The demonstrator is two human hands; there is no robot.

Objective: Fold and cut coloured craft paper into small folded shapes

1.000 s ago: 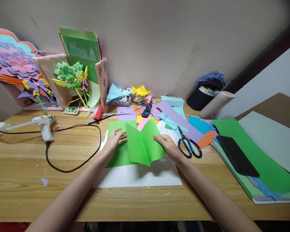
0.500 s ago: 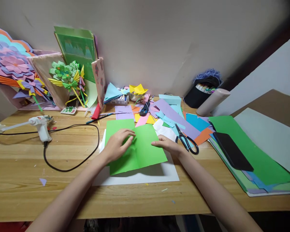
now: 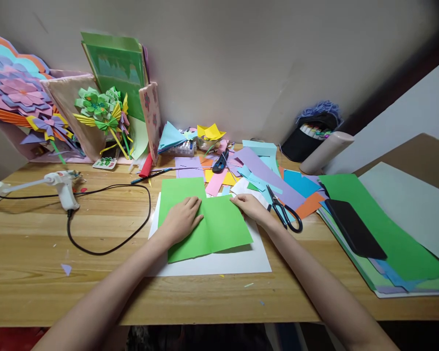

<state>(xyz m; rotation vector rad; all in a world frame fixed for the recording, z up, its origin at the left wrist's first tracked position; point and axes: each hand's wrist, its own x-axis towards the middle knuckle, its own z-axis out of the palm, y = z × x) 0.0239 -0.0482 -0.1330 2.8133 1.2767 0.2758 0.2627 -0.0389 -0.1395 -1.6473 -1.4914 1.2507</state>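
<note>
A creased sheet of green paper [image 3: 219, 224] lies over a white sheet [image 3: 256, 263] in front of me. Its upper right part is cut away, so the left half reaches farther back. My left hand [image 3: 183, 219] rests flat on the left half, fingers stretched toward the crease. At the far right corner, my right hand [image 3: 250, 207] pinches the green paper between thumb and fingers. Just right of that hand lie black-handled scissors [image 3: 283, 212], partly spread.
Paper scraps [image 3: 270, 178] and a utility knife [image 3: 220, 162] lie behind the green sheet. A glue gun [image 3: 64, 190] with a looped cord is on the left. To the right, a phone [image 3: 354, 229] sits on stacked colored paper [image 3: 398, 234]. A marker holder [image 3: 302, 141] stands at the back.
My left hand has flattened onto the green paper. My right hand has moved from its right edge to the far corner, and the right half lies lower.
</note>
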